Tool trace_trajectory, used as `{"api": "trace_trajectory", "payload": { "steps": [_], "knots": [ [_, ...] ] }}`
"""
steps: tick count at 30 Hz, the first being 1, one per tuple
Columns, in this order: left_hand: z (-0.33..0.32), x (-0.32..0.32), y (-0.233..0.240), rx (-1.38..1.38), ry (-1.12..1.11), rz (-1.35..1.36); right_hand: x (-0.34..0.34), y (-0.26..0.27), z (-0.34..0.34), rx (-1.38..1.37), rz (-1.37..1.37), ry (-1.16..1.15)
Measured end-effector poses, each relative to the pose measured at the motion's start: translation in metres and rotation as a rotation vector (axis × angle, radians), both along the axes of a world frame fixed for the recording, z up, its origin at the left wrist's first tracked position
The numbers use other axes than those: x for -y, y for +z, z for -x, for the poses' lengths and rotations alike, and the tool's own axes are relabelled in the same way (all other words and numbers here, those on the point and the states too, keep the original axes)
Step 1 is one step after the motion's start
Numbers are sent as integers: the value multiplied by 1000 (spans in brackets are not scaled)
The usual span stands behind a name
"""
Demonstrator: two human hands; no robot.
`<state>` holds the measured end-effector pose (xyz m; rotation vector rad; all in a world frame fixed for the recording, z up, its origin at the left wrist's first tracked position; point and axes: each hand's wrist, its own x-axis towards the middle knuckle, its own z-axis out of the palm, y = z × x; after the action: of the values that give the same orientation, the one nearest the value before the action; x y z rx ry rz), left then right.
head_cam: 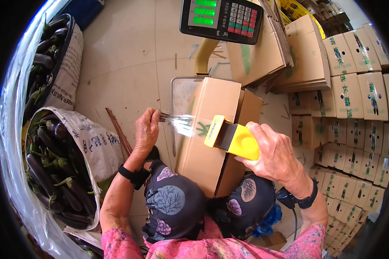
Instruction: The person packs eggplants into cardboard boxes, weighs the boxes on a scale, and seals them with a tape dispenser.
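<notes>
A cardboard box (202,145) stands tilted between my knees, over the metal platform of a digital scale (180,97). My right hand (272,153) is closed around a yellow tape dispenser (235,138), held just above the box's upper face. A strip of clear packing tape (181,124) runs from near the dispenser across the box's left edge to my left hand (148,128). The left fingertips pinch the tape's end. A dark gap shows between the box's panels on the right. Whether the tape touches the cardboard under the dispenser cannot be told.
Sacks of eggplants (60,168) stand at the left, beside clear plastic sheeting (11,129). The scale's display (222,19) is at the top. Flattened cartons (257,55) lean behind the box. Stacked printed cartons (345,94) fill the right. Reddish strips (118,131) lie on the tiled floor.
</notes>
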<state>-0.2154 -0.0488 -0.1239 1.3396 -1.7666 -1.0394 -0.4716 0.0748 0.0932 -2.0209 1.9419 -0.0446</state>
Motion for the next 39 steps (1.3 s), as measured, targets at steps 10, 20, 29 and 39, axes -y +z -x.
{"api": "trace_trajectory", "payload": {
  "steps": [10,20,29,39],
  "knots": [
    [-1,-9,18,-45,60,29,-6,2,-2,4,9,8],
    [2,-6,8,32,36,71,-5,5,-8,-23,-27,-34],
    [43,-29,-32,64,-116,9,-9,-9,1,16,-26,-40],
    [56,-32,-51,188,-341,-193,-12,-19,5,87,48,24]
  ]
}}
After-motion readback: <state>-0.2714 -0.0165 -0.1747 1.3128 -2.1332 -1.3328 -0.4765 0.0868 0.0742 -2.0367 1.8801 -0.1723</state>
